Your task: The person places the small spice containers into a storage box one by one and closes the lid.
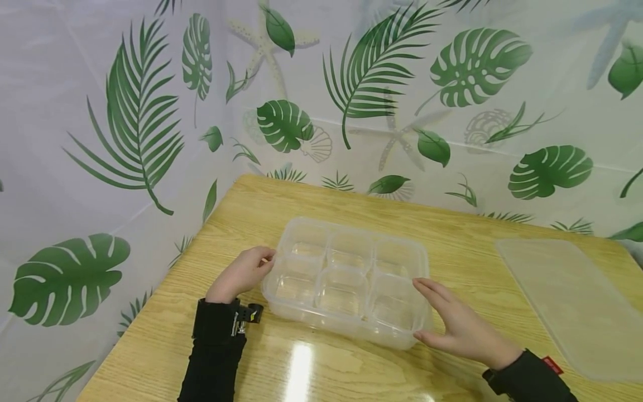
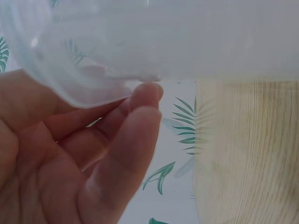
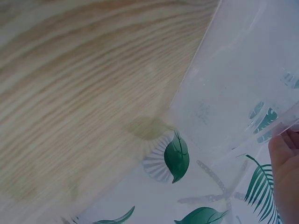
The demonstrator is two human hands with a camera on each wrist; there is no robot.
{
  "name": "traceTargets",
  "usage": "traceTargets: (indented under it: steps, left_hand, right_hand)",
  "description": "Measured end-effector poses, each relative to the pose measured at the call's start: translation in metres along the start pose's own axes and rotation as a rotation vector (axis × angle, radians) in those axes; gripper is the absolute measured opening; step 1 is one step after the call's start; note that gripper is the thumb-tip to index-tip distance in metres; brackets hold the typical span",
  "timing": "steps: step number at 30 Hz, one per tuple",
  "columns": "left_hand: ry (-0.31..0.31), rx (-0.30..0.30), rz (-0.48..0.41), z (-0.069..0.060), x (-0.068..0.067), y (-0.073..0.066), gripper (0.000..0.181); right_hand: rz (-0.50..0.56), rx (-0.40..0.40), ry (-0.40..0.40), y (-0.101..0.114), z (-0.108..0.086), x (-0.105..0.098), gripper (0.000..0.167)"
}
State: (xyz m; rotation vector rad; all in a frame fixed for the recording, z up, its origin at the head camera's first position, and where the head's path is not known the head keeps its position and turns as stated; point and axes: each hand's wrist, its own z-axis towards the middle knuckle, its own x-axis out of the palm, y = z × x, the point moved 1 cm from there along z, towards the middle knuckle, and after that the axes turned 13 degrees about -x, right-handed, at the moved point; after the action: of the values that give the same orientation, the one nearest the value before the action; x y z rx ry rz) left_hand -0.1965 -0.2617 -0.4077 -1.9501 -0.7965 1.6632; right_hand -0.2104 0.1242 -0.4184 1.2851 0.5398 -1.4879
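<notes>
A clear plastic storage box (image 1: 346, 273) with several compartments sits on the wooden table, its compartments showing nothing inside. My left hand (image 1: 246, 272) is at its left side; the bent fingers and thumb grip the rim, as the left wrist view shows with the hand (image 2: 88, 149) close under the box wall (image 2: 187, 42). On the right side, my right hand (image 1: 459, 329) touches the rim with fingers straight and thumb spread apart. The right wrist view catches only part of that hand (image 3: 287, 172), against the box edge (image 3: 224, 84).
A flat translucent lid (image 1: 577, 307) lies on the table (image 1: 281, 201) to the right of the box. Behind and to the left hangs a white sheet (image 1: 321, 56) printed with green leaves, starfish and shells, meeting the table's edges.
</notes>
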Motion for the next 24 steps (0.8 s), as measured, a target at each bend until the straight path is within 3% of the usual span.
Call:
traceTargets:
  steps: [13, 24]
  left_hand:
    - [0.002, 0.002, 0.001, 0.0011, 0.0016, -0.0009, 0.033]
    - [-0.002, -0.007, -0.003, 0.0, 0.0024, 0.0002, 0.032]
  right_hand:
    - [-0.091, 0.044, 0.05, 0.0069, 0.0018, 0.0011, 0.072]
    - [-0.149, -0.003, 0.04, 0.0091, 0.0046, 0.0013, 0.066]
